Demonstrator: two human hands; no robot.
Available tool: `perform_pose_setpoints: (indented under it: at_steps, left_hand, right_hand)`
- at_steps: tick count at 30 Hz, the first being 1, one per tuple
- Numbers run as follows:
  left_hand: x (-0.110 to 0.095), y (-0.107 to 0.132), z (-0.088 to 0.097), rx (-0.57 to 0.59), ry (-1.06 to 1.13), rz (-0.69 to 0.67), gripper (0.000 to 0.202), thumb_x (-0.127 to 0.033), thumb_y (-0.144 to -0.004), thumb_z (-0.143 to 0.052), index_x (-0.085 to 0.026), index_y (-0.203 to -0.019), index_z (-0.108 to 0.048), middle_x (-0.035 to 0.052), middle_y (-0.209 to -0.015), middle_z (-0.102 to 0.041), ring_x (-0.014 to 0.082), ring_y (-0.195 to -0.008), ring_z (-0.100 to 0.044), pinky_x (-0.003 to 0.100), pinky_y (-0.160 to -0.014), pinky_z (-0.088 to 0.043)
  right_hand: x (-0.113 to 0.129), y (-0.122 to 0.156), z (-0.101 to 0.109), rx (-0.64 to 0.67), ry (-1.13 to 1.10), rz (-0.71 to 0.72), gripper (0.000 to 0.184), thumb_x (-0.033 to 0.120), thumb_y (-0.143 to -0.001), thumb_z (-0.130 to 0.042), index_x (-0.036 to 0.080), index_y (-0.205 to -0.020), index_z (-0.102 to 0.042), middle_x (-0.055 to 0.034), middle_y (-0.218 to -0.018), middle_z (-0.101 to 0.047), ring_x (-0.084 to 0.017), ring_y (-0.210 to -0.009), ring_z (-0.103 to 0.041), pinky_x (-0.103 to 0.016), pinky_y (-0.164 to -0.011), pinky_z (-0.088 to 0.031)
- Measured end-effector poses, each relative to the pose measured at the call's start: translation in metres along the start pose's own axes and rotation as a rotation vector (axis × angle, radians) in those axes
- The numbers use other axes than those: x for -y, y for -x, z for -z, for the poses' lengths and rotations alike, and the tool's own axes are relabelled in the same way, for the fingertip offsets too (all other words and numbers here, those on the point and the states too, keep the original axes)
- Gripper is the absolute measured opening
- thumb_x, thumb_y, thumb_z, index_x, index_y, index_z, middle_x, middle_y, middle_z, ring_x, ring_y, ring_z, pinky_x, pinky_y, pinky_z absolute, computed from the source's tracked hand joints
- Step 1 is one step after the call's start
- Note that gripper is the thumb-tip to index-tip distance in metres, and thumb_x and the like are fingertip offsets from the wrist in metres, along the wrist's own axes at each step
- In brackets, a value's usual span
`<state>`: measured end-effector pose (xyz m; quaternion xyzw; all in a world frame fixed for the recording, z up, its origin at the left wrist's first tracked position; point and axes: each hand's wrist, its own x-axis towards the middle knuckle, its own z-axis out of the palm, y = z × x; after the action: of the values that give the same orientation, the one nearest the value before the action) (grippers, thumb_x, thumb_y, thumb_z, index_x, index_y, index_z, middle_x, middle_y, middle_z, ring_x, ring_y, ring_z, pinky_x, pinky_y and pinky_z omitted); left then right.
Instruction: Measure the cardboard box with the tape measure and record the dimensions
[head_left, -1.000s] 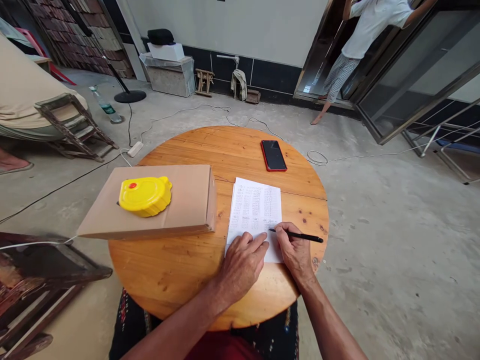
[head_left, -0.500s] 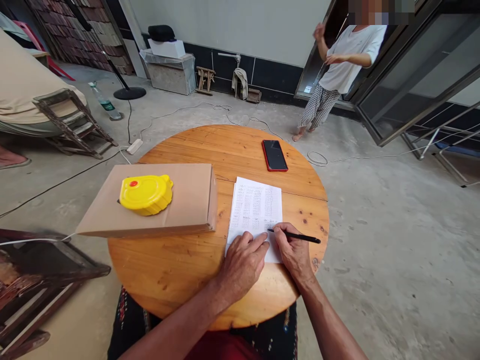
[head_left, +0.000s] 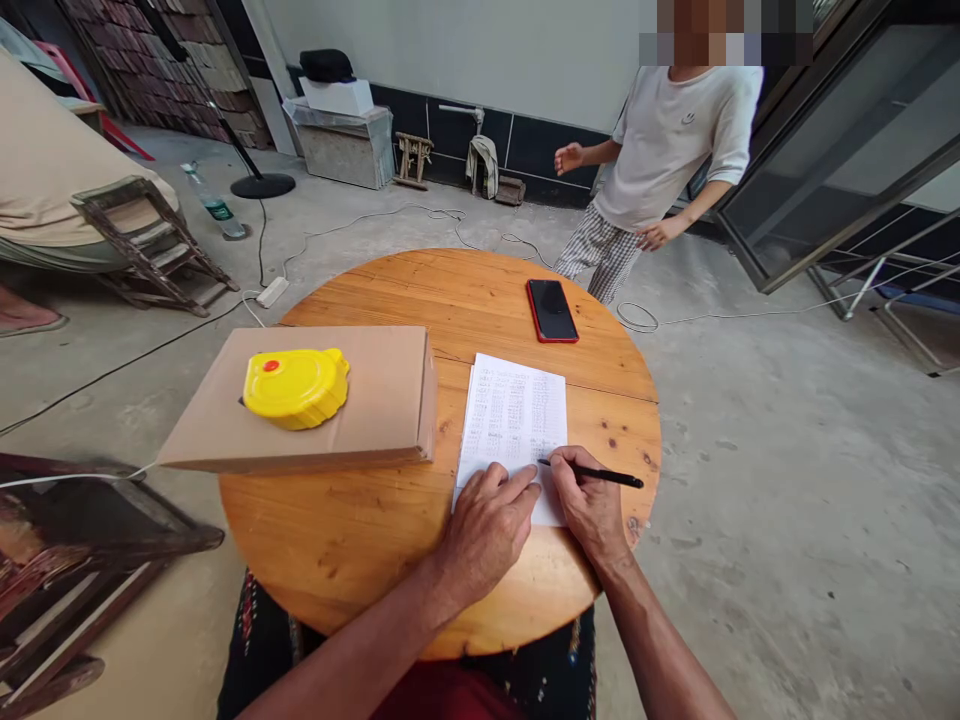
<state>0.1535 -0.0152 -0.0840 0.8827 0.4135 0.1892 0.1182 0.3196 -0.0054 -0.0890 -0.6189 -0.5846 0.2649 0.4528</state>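
Observation:
Sheets of white paper (head_left: 511, 410) with columns of handwriting lie on a round wooden table (head_left: 345, 560). My left hand (head_left: 491, 515) rests on the lower left of the paper, fingers laid out flat and holding nothing. In my right hand (head_left: 591, 505) a black pen (head_left: 611, 476) is gripped between thumb and fingers. Its tip touches or hovers just over the lower right of the writing; I cannot tell which. Beyond the paper lies a phone with a red edge (head_left: 553, 310), dark screen up.
A cardboard box (head_left: 382, 390) takes up the table's left side, with a yellow plastic case with a red button (head_left: 296, 388) on top. A person in a white shirt (head_left: 652, 150) stands past the far edge. Cables, a power strip (head_left: 272, 292) and a wooden chair (head_left: 154, 245) are on the floor.
The person in the white shirt has come closer to the table and lowered their arms. My hands, the pen and the paper look almost unmoved; the view has shifted slightly.

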Motion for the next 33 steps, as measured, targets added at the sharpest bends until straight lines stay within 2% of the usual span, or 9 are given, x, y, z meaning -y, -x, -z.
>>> perform_pose_setpoints:
  at_steps: [11,20,26,30,33]
  left_hand:
    - [-0.0007,0.0006,-0.001,-0.001,0.024,0.007,0.028,-0.013,-0.092,-0.05,-0.022,-0.117,-0.06,-0.004,-0.135,-0.06,0.0223,-0.095,-0.05,0.041,-0.085,-0.049]
    - [-0.0003,0.0016,-0.0035,-0.007,0.011,-0.002,0.027,-0.01,-0.089,-0.052,-0.023,-0.11,-0.061,-0.0032,-0.134,-0.06,0.0225,-0.095,-0.052,0.041,-0.081,-0.049]
    - [-0.0004,0.001,-0.0039,-0.027,-0.011,-0.013,0.027,-0.007,-0.088,-0.052,-0.024,-0.107,-0.061,-0.0033,-0.132,-0.061,0.0224,-0.095,-0.052,0.041,-0.081,-0.049]
    - [-0.0007,0.0009,-0.0037,-0.027,-0.009,-0.018,0.025,-0.008,-0.088,-0.053,-0.024,-0.105,-0.061,-0.0028,-0.131,-0.061,0.0224,-0.093,-0.052,0.041,-0.081,-0.049]
    - [-0.0002,0.0009,-0.0044,-0.026,-0.006,-0.022,0.023,-0.009,-0.089,-0.053,-0.023,-0.105,-0.061,-0.0022,-0.131,-0.061,0.0225,-0.093,-0.051,0.04,-0.08,-0.049]
  right_hand:
    - [0.0016,0.0,0.0004,-0.008,-0.008,0.004,0.021,0.029,-0.089,-0.051,0.018,-0.073,-0.06,0.0019,-0.062,-0.055,-0.013,-0.056,-0.049,-0.025,-0.055,-0.039]
    - [0.0014,0.0009,0.0009,-0.085,-0.12,-0.123,0.022,0.036,-0.088,-0.053,0.019,-0.076,-0.06,0.0043,-0.055,-0.048,-0.013,-0.05,-0.042,-0.026,-0.05,-0.035]
    - [0.0024,-0.0019,0.0038,-0.064,-0.234,-0.173,0.024,0.038,-0.087,-0.055,0.02,-0.072,-0.057,0.0055,-0.051,-0.046,-0.011,-0.046,-0.041,-0.024,-0.046,-0.032]
    - [0.0029,-0.0005,0.0091,-0.042,-0.305,-0.255,0.024,0.041,-0.088,-0.057,0.02,-0.077,-0.058,0.0059,-0.049,-0.049,-0.011,-0.044,-0.041,-0.024,-0.046,-0.032]
    - [0.0034,0.0039,0.009,-0.044,-0.282,-0.242,0.024,0.042,-0.088,-0.057,0.02,-0.08,-0.059,0.0058,-0.05,-0.049,-0.011,-0.046,-0.041,-0.024,-0.046,-0.032]
